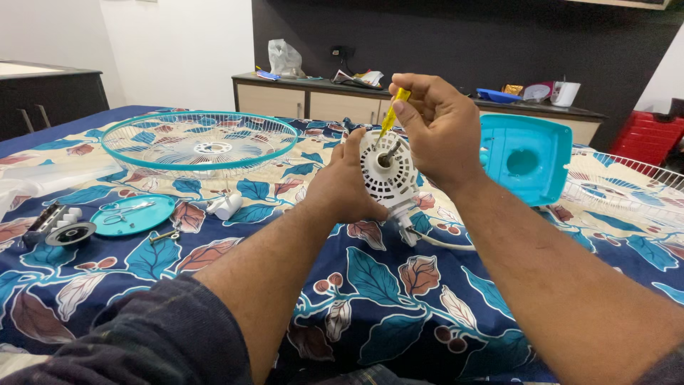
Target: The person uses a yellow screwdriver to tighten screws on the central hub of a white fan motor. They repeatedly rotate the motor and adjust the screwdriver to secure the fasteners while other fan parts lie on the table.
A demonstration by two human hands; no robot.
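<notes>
Two bare hands work on a white fan motor [387, 171] with a yellow screwdriver [392, 112] above a bed covered in a leaf-patterned sheet [377, 285].

The left hand [342, 184] is clasped around the side of the motor, holding it upright just over the sheet with its shaft facing the camera; the right hand [438, 128] pinches the screwdriver handle, its tip set against the motor's front face. A round wire fan guard [199, 142] lies well to the left, with a teal disc [133, 214] and a black-and-white switch block [57, 224] nearer the camera. A teal motor cover [527, 157] stands just right of the hands, beside a second wire guard [627, 187].
</notes>
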